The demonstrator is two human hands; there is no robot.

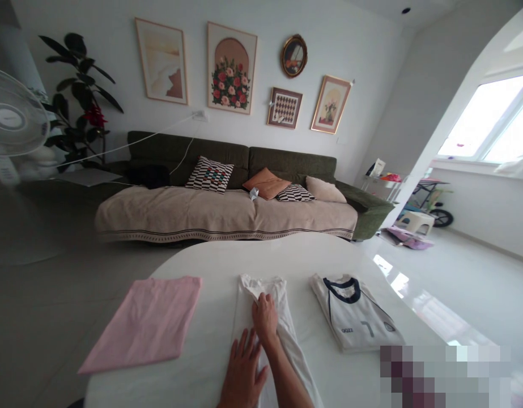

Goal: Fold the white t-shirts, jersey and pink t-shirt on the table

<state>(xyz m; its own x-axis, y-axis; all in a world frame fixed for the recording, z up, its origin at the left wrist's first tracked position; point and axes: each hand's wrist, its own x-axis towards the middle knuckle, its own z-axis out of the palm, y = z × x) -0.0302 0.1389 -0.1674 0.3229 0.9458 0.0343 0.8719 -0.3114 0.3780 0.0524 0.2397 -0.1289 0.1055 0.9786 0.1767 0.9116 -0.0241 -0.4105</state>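
Observation:
A long, narrow white garment (pixel 289 334) lies lengthwise on the white table, its far end rumpled. My right hand (pixel 265 318) has its fingers curled on the cloth near that far end, gripping a fold. Closer to me, my left hand (pixel 243 365) rests flat with fingers spread, at the left side of the garment. To the left lies a folded pink cloth item (pixel 148 326). On the right is a folded white jersey (pixel 357 317) with a dark collar and a number 7. My forearms cover the garment's near part.
The table (pixel 219 258) has a rounded edge. Behind it stands a green sofa (pixel 293 160) with a beige cover and several cushions. A fan (pixel 15 116) is at the left, with a cord running to the wall socket. A pixelated patch hides the lower right.

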